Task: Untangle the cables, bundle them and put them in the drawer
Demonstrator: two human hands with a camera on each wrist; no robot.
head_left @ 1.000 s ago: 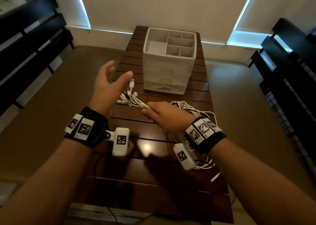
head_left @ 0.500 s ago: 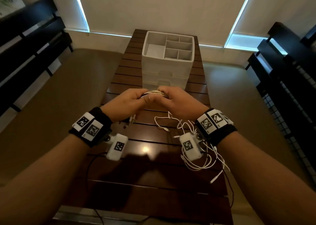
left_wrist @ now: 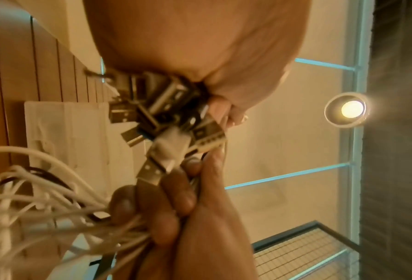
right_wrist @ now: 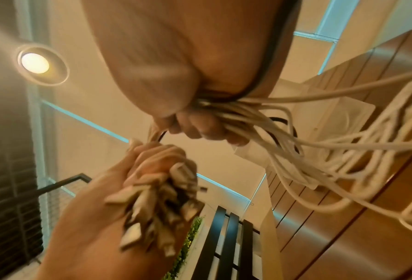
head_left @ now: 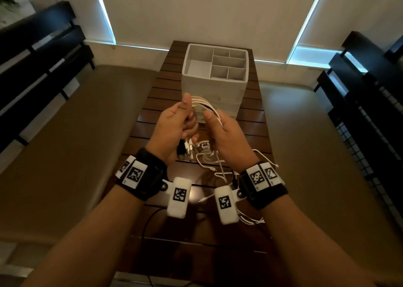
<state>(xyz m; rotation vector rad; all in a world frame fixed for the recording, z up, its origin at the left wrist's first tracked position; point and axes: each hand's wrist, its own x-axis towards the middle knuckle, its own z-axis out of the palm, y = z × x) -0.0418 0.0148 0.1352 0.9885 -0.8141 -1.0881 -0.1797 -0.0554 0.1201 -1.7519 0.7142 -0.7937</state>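
Observation:
A bundle of white cables (head_left: 204, 103) with one black strand arcs between my two hands, above the dark slatted table (head_left: 152, 103). My left hand (head_left: 177, 121) grips one end of it in a fist, and several USB plugs (head_left: 188, 149) hang below that fist. My right hand (head_left: 219, 129) grips the bundle a little further along. In the left wrist view the plugs (left_wrist: 174, 121) stick out of the fist. The right wrist view shows loose cable loops (right_wrist: 344, 151) trailing from my right hand down to the table. The white drawer unit (head_left: 214, 90) stands just behind my hands.
The unit's top is an open tray of compartments (head_left: 226, 65); its drawer fronts are partly hidden by my hands. Loose cable ends (head_left: 209, 166) lie on the table under my wrists. A thin black cord (head_left: 148, 221) runs off the near edge. Dark benches (head_left: 43, 57) flank both sides.
My left hand, open a second ago, closed round the plug ends. Both hands then lifted the bundle off the table and turned upright, leaving the plugs hanging.

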